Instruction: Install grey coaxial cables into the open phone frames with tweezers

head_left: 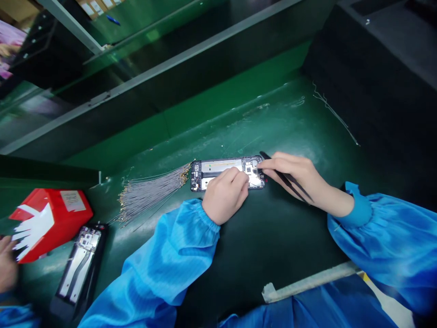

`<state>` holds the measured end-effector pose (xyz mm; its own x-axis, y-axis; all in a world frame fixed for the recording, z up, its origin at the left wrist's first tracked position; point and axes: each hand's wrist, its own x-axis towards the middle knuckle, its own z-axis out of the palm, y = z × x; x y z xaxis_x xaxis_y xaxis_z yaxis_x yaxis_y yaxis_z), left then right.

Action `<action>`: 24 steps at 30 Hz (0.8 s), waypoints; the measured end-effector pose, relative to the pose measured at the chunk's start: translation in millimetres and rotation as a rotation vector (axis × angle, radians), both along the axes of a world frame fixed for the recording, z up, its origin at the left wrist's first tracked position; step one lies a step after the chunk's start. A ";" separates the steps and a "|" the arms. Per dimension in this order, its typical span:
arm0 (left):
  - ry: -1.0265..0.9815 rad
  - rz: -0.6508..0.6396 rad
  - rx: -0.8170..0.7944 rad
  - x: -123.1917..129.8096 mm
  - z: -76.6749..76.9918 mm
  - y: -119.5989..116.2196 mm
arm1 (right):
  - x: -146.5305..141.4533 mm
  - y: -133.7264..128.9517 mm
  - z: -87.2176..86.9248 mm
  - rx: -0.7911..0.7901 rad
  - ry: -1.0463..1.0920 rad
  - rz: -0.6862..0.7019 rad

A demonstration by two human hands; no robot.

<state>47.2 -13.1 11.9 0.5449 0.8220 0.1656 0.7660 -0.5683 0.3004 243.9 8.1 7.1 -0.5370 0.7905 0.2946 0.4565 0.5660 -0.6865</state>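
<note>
An opened phone body lies crosswise on the green mat, its inner board exposed at the right end. My left hand rests over its lower middle with fingers curled together; what they pinch, if anything, is hidden. Black tweezers are held in my right hand, the fingers closed at the board's right edge. To the left of the phone, a bundle of thin grey cables with gold-coloured ends is fanned out, its tips close to the phone's left end.
At the left stand a red box with white strips and a second opened phone in a black holder. Another person's hand is at the left edge. A black box occupies the right; a loose wire lies before it.
</note>
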 end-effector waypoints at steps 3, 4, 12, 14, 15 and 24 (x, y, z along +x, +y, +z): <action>0.007 0.019 0.000 1.1 -0.1 0.4 | -2.4 5.0 -5.0 0.137 -0.117 0.036; 0.005 0.022 0.001 1.1 -0.3 0.4 | -3.1 6.6 -5.9 0.146 -0.151 0.066; -0.039 0.018 -0.045 -0.6 -1.6 1.0 | -2.5 12.9 -4.6 0.088 -0.233 0.132; -0.058 0.005 -0.041 -2.1 -2.2 0.2 | -4.0 11.8 -3.5 0.103 -0.243 0.118; -0.071 -0.012 -0.039 -3.2 -2.6 -0.6 | -5.1 11.1 -3.0 0.110 -0.248 0.108; -0.150 -0.154 -0.038 -12.0 -7.0 -11.0 | -5.8 14.2 -1.2 0.038 -0.246 0.135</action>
<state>35.2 -24.1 4.9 0.6360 0.7382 0.2248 0.6161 -0.6612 0.4280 238.1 22.3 5.9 -0.6959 0.6975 0.1710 0.5251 0.6566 -0.5415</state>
